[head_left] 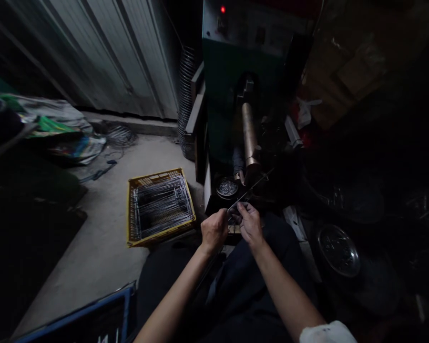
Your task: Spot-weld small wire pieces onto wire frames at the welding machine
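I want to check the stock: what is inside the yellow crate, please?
The yellow crate holds many thin metal rods, most lying across it. Dark gaps show between some; whatever lies directly beneath the rods is covered and cannot be seen.

left hand (214,231): fingers (220,218) curled | right hand (249,223): fingers pinched | forearms (177,295) converging

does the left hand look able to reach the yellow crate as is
Probably yes: the yellow crate stands open-topped on that side and nothing visible blocks the way, though the left hand is closed around a thin metal rod.
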Demonstrator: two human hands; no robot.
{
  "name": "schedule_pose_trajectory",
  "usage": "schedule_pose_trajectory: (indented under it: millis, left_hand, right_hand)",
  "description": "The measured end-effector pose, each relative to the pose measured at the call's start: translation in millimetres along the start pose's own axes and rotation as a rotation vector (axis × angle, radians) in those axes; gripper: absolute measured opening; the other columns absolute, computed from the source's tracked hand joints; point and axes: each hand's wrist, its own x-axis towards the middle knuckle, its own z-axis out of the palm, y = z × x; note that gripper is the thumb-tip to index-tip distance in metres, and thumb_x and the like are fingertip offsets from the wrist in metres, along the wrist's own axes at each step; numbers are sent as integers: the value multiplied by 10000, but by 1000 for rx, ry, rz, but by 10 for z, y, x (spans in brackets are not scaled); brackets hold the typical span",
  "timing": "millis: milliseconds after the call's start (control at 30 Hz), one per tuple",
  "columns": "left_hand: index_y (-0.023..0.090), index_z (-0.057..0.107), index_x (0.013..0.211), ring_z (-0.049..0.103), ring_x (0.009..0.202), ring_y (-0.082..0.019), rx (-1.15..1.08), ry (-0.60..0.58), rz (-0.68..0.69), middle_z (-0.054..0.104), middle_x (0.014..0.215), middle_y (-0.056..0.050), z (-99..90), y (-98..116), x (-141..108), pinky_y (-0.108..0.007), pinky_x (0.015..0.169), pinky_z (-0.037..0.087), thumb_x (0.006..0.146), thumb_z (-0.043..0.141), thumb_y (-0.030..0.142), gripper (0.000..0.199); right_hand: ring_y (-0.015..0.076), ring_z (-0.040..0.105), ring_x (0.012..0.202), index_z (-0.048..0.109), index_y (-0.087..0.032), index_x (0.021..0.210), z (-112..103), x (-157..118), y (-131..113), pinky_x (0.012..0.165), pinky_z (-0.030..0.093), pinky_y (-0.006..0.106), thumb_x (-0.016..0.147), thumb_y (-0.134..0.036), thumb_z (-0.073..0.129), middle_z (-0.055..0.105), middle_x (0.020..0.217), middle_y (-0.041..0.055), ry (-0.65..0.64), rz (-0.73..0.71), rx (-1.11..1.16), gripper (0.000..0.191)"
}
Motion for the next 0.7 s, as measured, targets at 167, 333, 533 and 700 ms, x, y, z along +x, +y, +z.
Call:
schedule_pose_trajectory:
  millis: [167,333,533,700]
  left_hand:
    - [188,571,872,598,569,-156,-1,-1,1,613,622,-6,11,5,32,-276,545,360,986,397,225,211]
    - [189,571,895,606,590,-154,0,3,9,626,643,-7,9,30,60,-275,559,373,983,405,223,191]
    - [195,570,882,603,595,-156,6,3,3,626,640,-8,24,26,63,-277,565,371,979,407,222,191]
    - [198,561,860,609,597,-158,1,-10,9,620,633,-9,39,21,69,-277,561,366,976,401,209,198]
  right_hand:
    - [167,697,710,638,-164,807,7,-28,-66,589,575,229,561,-361,913,689,762,3,-13,46,39,419]
    - [179,702,703,615,-168,822,-14,-4,-106,584,574,240,621,-419,880,692,737,10,4,-1,-55,417]
    - [195,702,660,621,-148,805,-99,53,-98,555,576,256,592,-428,881,705,712,47,38,23,-131,438]
    - [219,716,753,673,-143,845,-47,43,-128,599,590,271,617,-393,865,719,782,62,-30,-1,-113,389]
